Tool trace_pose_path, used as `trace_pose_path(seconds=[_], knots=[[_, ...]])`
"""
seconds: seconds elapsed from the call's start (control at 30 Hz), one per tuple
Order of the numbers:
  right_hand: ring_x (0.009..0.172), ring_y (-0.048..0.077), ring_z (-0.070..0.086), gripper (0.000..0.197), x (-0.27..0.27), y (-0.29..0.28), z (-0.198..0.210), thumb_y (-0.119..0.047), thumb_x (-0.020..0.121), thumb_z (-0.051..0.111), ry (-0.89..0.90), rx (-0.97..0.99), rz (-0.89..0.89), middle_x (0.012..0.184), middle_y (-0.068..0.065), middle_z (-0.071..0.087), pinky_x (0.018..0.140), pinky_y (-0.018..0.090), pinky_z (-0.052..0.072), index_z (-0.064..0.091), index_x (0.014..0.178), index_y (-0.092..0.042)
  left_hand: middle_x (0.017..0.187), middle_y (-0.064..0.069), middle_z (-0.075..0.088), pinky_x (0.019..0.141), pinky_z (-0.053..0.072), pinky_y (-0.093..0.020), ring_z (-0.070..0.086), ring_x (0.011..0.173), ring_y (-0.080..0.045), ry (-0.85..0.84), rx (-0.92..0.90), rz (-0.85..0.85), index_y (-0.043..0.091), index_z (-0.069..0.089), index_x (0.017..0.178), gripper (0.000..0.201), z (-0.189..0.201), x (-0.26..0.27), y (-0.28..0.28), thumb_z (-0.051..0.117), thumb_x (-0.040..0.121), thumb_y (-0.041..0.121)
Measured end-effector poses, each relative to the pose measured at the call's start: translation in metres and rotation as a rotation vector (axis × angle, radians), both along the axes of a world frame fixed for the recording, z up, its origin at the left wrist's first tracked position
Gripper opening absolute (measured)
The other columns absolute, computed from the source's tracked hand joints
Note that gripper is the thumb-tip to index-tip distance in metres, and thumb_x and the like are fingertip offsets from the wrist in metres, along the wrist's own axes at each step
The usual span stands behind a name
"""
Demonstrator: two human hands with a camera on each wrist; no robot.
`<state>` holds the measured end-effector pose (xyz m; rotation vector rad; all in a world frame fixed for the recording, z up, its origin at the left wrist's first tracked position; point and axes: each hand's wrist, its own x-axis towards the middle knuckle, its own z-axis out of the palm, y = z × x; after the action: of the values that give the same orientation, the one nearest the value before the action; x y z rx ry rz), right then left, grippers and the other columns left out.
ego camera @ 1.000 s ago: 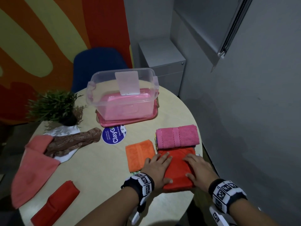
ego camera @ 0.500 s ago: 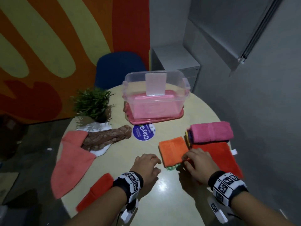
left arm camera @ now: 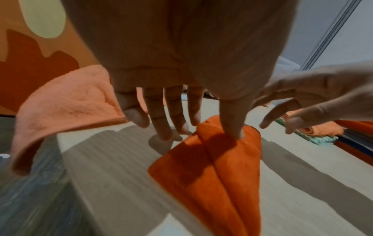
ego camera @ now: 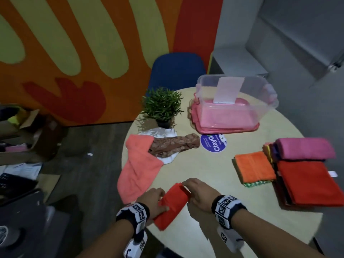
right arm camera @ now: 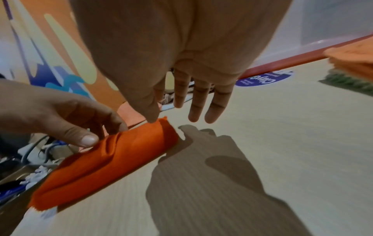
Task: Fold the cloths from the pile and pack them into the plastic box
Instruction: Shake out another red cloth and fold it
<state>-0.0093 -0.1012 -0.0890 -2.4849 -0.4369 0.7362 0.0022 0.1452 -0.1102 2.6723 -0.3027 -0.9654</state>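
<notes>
Head view: red cloth point(ego camera: 172, 203), folded into a long strip, lies at the near edge of the round counter point(ego camera: 214, 164), between both hands; left hand point(ego camera: 152, 202) sits at its left side, fingers curled onto the near half, gripping it; right hand point(ego camera: 199, 194) is at the far end, fingertips pinching the top corner; plastic box point(ego camera: 236, 103) stands well apart at the far side of the counter on a pink lid; stack of folded cloths point(ego camera: 305, 175) at the right edge, pink roll on top, orange folded cloth point(ego camera: 254, 169) just beside it; salmon cloth point(ego camera: 139, 168) drapes over the left edge, touching a brown patterned cloth point(ego camera: 175, 147); potted plant point(ego camera: 162, 107) behind those; round blue sticker point(ego camera: 214, 145) near the box. Left wrist view: left hand point(left arm camera: 177, 79) above the red cloth point(left arm camera: 218, 167); thumb presses down on the cloth's far end, the other fingers point(left arm camera: 159, 121) hang nearly straight beside it, off the cloth; right hand point(left arm camera: 315, 97) enters from the right, fingers spread just above. Right wrist view: right hand point(right arm camera: 181, 63) over the far tip of the red cloth point(right arm camera: 113, 161); thumb and index meet at the corner, remaining fingers straight, clear of the counter; left hand point(right arm camera: 60, 116) pinches the cloth's upper fold mid-length.
</notes>
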Motion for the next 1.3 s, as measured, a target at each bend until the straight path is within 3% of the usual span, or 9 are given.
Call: trace_pose_path(seconds=[0.17,0.3,0.63,0.8,0.97,1.03,1.1,1.2,1.3], knots=[[0.128,0.028,0.048,0.076,-0.003,0.022,-0.014,-0.020,0.084,0.063,0.087,-0.062,0.012,0.145,0.006,0.041,0.108,0.038,0.039,0.030,0.151,-0.031,0.100,0.011,0.058,0.085,0.049,-0.032,0.057,0.093,-0.012,-0.017,-0.099,0.052,0.037,0.053,0.100,0.030,-0.009,-0.018,-0.001,0.071,0.077,0.032],[0.117,0.026,0.057,0.049,-0.002,0.021,-0.017,-0.020,0.085,0.060,0.030,-0.094,-0.058,0.125,0.005,0.061,0.098,0.033,0.045,0.055,0.132,-0.029,0.085,0.012,0.062,0.077,0.051,-0.030,0.060,0.082,-0.010,-0.112,-0.165,0.098,0.032,0.055,0.074,0.016,-0.007,-0.021,-0.008,0.057,0.079,0.016],[0.075,-0.004,0.061,0.011,0.021,-0.038,0.043,-0.025,0.092,0.066,-0.229,0.207,-0.295,0.093,-0.015,0.071,0.078,0.020,0.050,0.071,0.101,-0.028,0.084,0.012,0.065,0.073,0.052,-0.025,0.061,0.081,-0.003,-0.338,-0.590,0.167,0.034,0.054,0.083,0.023,0.063,0.019,-0.042,0.063,0.088,0.013],[0.094,-0.006,0.063,0.017,0.035,-0.077,0.082,-0.020,0.092,0.069,-0.456,0.341,-0.358,0.101,-0.013,0.073,0.087,0.001,0.041,0.077,0.107,-0.019,0.081,0.012,0.064,0.073,0.051,-0.028,0.060,0.078,-0.005,-0.452,-0.683,0.152,0.030,0.055,0.088,0.018,0.107,0.038,-0.067,0.061,0.088,0.014],[0.082,-0.001,0.065,0.010,0.043,-0.102,0.110,-0.018,0.093,0.067,-0.513,0.421,-0.422,0.084,-0.013,0.073,0.074,0.010,0.045,0.076,0.095,-0.020,0.085,0.011,0.065,0.071,0.045,-0.025,0.059,0.080,-0.006,-0.461,-0.731,0.155,0.030,0.061,0.085,0.032,0.132,0.047,-0.097,0.054,0.088,0.000],[0.087,0.001,0.063,0.011,0.043,-0.109,0.116,-0.019,0.093,0.066,-0.508,0.439,-0.374,0.091,-0.011,0.071,0.076,0.014,0.045,0.070,0.089,-0.028,0.086,0.008,0.065,0.072,0.042,-0.026,0.058,0.079,-0.004,-0.407,-0.752,0.193,0.027,0.065,0.079,0.032,0.141,0.045,-0.111,0.052,0.085,-0.001],[0.100,-0.004,0.059,0.021,0.041,-0.113,0.119,-0.020,0.092,0.066,-0.485,0.452,-0.308,0.110,-0.014,0.067,0.080,0.013,0.044,0.060,0.082,-0.037,0.082,0.006,0.062,0.071,0.041,-0.028,0.056,0.076,-0.006,-0.406,-0.789,0.176,0.025,0.063,0.075,0.011,0.147,0.040,-0.121,0.057,0.082,0.019],[0.107,-0.007,0.055,0.026,0.037,-0.119,0.121,-0.019,0.092,0.065,-0.406,0.469,-0.269,0.125,-0.018,0.059,0.079,0.013,0.045,0.054,0.078,-0.039,0.084,0.005,0.053,0.069,0.040,-0.026,0.051,0.078,-0.008,-0.472,-0.667,-0.012,0.027,0.053,0.076,0.030,0.151,0.033,-0.129,0.071,0.074,0.050],[0.113,-0.008,0.054,0.019,0.035,-0.126,0.122,-0.019,0.092,0.067,-0.308,0.478,-0.218,0.132,-0.021,0.053,0.083,0.019,0.048,0.058,0.080,-0.030,0.085,0.008,0.048,0.067,0.035,-0.028,0.045,0.078,-0.004,-0.484,-0.562,-0.143,0.026,0.044,0.077,0.028,0.156,0.031,-0.137,0.071,0.071,0.020]])
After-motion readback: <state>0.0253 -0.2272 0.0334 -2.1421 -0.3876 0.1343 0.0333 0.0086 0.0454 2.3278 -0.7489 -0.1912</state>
